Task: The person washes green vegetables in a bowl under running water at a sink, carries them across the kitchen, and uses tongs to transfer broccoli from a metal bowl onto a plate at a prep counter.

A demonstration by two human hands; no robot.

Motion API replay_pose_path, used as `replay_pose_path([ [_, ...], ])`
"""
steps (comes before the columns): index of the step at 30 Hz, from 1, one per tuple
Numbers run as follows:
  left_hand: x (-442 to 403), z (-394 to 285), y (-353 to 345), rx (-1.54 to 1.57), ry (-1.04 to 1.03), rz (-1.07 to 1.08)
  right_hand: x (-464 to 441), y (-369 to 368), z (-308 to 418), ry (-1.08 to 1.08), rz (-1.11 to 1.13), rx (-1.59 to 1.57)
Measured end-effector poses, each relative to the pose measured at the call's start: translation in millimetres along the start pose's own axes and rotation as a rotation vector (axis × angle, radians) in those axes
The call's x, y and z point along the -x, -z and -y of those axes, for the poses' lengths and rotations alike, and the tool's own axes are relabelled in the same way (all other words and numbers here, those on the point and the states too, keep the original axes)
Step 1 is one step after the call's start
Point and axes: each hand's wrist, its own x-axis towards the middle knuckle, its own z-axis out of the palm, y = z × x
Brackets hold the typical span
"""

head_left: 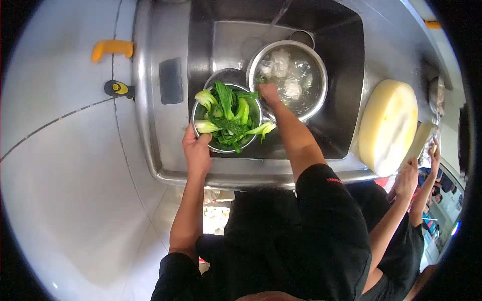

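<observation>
A metal bowl of leafy greens stands over the sink's left part, tilted slightly, with some stalks hanging past its rim. My left hand grips the bowl's lower left edge, thumb over the rim. Beside it, a larger metal bowl holds water and several whitish pieces. My right hand is over the left side of this water bowl, fingers closed near some green bits; what they hold, if anything, is hidden.
Both bowls are in a steel sink. A yellow handle and a black-and-yellow handle lie left of it. At the right, a co-worker's hands are near a blade and a thick round pale board.
</observation>
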Motion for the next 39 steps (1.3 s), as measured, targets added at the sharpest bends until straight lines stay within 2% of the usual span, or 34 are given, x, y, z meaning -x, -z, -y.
replay_pose_path([
  [1, -2, 3, 1, 0.003, 0.008, -0.013, -21, -29, -26, 0.008, -0.010, 0.018],
  [2, -1, 6, 3, 0.004, 0.023, -0.025, -20, -28, -30, 0.068, -0.011, 0.118],
  [4, 2, 3, 0, 0.000, 0.054, -0.045, -3, -4, -23, 0.062, 0.013, 0.071],
  [6, 7, -10, -10, -0.039, 0.078, -0.068, 33, 67, 16, -0.055, 0.053, -0.218],
  [9, 6, -9, -11, -0.049, 0.085, -0.071, 60, 102, 5, -0.034, -0.139, -0.290],
  [13, -9, 16, -5, -0.094, -0.030, -0.073, 103, 167, 28, -0.248, 0.009, -0.991],
  [15, -5, 11, -10, -0.046, 0.039, -0.074, 115, 185, 35, -0.310, 0.029, -1.229],
  [19, -5, 11, -11, -0.017, 0.041, -0.095, 135, 208, 37, -0.254, 0.050, -1.412],
  [23, -7, 14, -9, 0.006, 0.027, -0.088, 137, 209, 27, -0.231, -0.017, -1.459],
  [28, -4, 8, -11, -0.044, 0.048, -0.081, 138, 223, 37, -0.292, -0.164, -1.263],
  [32, -3, 7, -14, -0.051, 0.045, -0.094, 137, 230, 32, -0.277, -0.232, -1.381],
  [36, -7, 15, -10, -0.012, 0.052, -0.089, 149, 256, 46, -0.245, -0.250, -1.398],
  [39, -9, 16, -8, -0.022, 0.076, -0.049, 178, 287, 94, -0.199, -0.215, -1.417],
])
